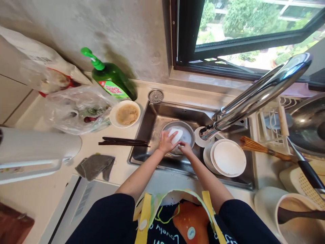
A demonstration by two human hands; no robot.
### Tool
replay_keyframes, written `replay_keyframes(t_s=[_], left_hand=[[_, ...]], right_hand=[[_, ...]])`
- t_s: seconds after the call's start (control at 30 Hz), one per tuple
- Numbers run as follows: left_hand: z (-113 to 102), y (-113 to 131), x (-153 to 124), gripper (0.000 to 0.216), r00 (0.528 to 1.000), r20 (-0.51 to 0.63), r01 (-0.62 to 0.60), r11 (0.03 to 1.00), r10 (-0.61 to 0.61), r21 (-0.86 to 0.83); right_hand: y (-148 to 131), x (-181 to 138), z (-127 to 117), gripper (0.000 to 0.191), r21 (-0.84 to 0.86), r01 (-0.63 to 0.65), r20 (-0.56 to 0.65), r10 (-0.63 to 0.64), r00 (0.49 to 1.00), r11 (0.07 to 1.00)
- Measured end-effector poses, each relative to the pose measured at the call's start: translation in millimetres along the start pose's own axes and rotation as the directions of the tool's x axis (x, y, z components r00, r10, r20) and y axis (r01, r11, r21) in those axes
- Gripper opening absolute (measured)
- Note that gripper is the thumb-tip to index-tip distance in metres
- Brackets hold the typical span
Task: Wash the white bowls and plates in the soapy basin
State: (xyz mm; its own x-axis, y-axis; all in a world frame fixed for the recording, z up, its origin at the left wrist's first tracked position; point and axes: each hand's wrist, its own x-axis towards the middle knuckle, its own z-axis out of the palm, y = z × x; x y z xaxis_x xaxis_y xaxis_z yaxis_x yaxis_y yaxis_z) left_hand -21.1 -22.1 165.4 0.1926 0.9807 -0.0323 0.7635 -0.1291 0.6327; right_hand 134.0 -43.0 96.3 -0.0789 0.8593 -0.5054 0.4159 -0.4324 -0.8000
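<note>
Over a round metal basin [192,137] of cloudy water in the sink, my left hand [167,143] is closed on a small white bowl [177,135], thumb and fingers against its side. Close by on the right is my right hand [186,148], its fingers curled together at the bowl's lower edge. What those fingers grip is too small to make out. To the right of the basin, a stack of white plates [230,158] stands in the sink. A small white dish [201,137] sits partly hidden under the faucet [256,98].
Left of the sink are chopsticks [122,141], a bowl of cloudy liquid [127,114], a green pump bottle [115,81], a plastic bag [76,108] and a grey cloth [95,166]. On the right lie a bamboo brush [264,149], a rack [274,118] and a pot [266,203].
</note>
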Motion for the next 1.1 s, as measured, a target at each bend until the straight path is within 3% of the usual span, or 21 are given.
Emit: replay_keyframes(t_s=[0.13,0.23,0.33,0.43,0.5,0.57,0.6,0.63,0.73,0.83,0.97,1.1], left_hand=[[-11,5,-14,0.051,0.977,0.09,-0.193,0.981,0.195,-0.034],[-15,13,-25,0.053,0.977,0.072,-0.192,0.978,0.199,-0.084],[-21,21,-35,0.064,0.992,-0.091,-0.097,0.982,0.083,-0.164],[-36,17,-42,0.063,0.957,-0.274,-0.005,0.937,-0.097,-0.348],[-53,3,-47,0.059,0.93,-0.274,0.076,0.858,-0.245,-0.508],[-75,-19,-55,0.055,0.925,-0.187,0.158,0.783,-0.331,-0.601],[-87,-34,-60,0.052,0.937,-0.152,0.171,0.793,-0.314,-0.585],[-99,-49,-66,0.046,0.942,-0.19,0.144,0.843,-0.278,-0.518],[-130,-98,-81,0.032,0.944,-0.328,0.016,0.997,-0.041,-0.081],[-145,-140,-90,0.044,0.971,-0.224,-0.041,0.979,0.086,0.198],[-144,-173,-98,0.04,0.988,-0.136,-0.03,0.948,0.077,0.318],[-142,-185,-116,0.042,0.983,-0.131,-0.081,0.948,0.126,0.307]], right_hand=[[-14,-8,-9,0.047,0.156,0.12,-0.12,-0.102,0.988,0.98],[-33,-14,-10,0.04,0.202,0.233,-0.143,-0.206,0.968,0.951],[-51,-20,-6,0.038,0.229,0.229,-0.16,-0.195,0.968,0.946],[-70,-24,2,0.036,0.165,0.176,-0.137,-0.154,0.978,0.97],[-87,-26,10,0.032,0.102,0.151,-0.104,-0.141,0.985,0.983],[-106,-27,22,0.027,0.043,0.132,-0.081,-0.128,0.988,0.99],[-116,-27,29,0.025,0.016,0.119,-0.073,-0.117,0.99,0.993],[-125,-26,36,0.024,-0.01,0.106,-0.067,-0.107,0.992,0.994],[-152,-22,62,0.022,-0.085,0.084,-0.063,-0.089,0.994,0.993],[-173,-16,91,0.019,-0.14,0.085,-0.037,-0.091,0.995,0.986],[-196,-12,129,0.02,-0.164,0.086,0.04,-0.08,0.996,0.983],[-215,-12,162,0.02,-0.223,0.138,0.09,-0.12,0.989,0.965]])
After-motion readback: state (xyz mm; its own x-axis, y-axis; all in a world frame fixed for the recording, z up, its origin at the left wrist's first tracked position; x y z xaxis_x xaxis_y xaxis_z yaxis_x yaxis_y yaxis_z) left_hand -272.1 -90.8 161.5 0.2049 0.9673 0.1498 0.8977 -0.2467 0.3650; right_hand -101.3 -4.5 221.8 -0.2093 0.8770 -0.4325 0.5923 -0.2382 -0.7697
